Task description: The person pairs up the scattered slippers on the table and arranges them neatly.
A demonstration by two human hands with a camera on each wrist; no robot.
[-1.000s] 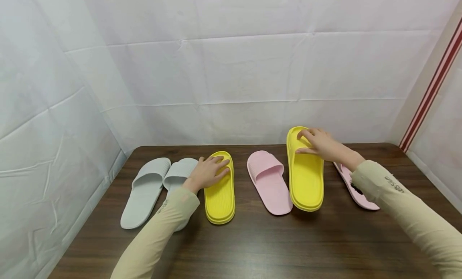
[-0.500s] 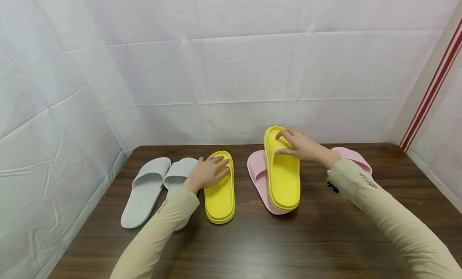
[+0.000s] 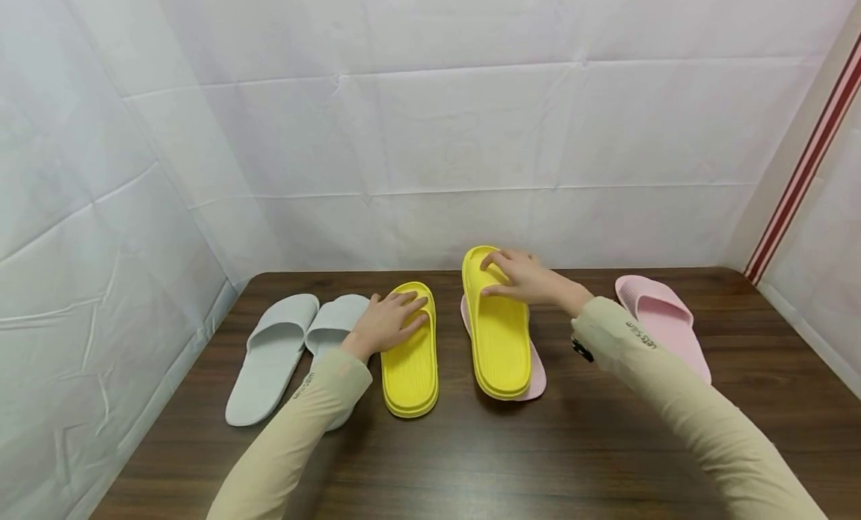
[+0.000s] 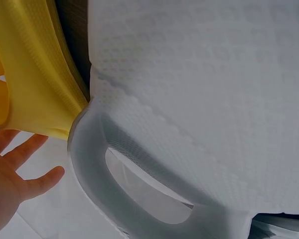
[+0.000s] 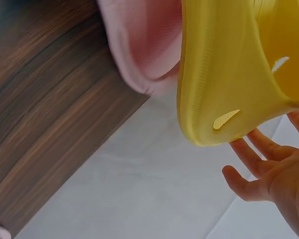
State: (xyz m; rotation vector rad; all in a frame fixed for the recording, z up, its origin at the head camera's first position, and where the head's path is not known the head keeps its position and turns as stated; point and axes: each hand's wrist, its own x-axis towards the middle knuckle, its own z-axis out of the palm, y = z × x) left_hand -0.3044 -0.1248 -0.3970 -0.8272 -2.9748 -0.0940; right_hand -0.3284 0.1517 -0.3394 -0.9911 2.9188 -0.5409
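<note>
In the head view my left hand (image 3: 386, 324) rests with spread, fairly straight fingers on the strap of a yellow slipper (image 3: 409, 374) on the table. The left wrist view shows fingertips of that hand (image 4: 12, 181) at the yellow strap (image 4: 37, 69). My right hand (image 3: 531, 279) grips the strap of the other yellow slipper (image 3: 503, 348), held above a pink slipper (image 3: 537, 372) and covering most of it. In the right wrist view, fingers (image 5: 246, 157) meet the strap's lower edge on the yellow slipper (image 5: 219, 64); pink slipper (image 5: 144, 45) shows beside it.
Two pale grey slippers (image 3: 265, 378) lie side by side at the left, the nearer one partly under my left forearm. A second pink slipper (image 3: 662, 322) lies at the right of the brown wooden table (image 3: 471, 460). White cloth (image 3: 430, 131) hangs behind.
My right hand has carried its yellow slipper leftward and lower, over the middle pink slipper. The right pink slipper has come out from behind my forearm. My left hand stays in place.
</note>
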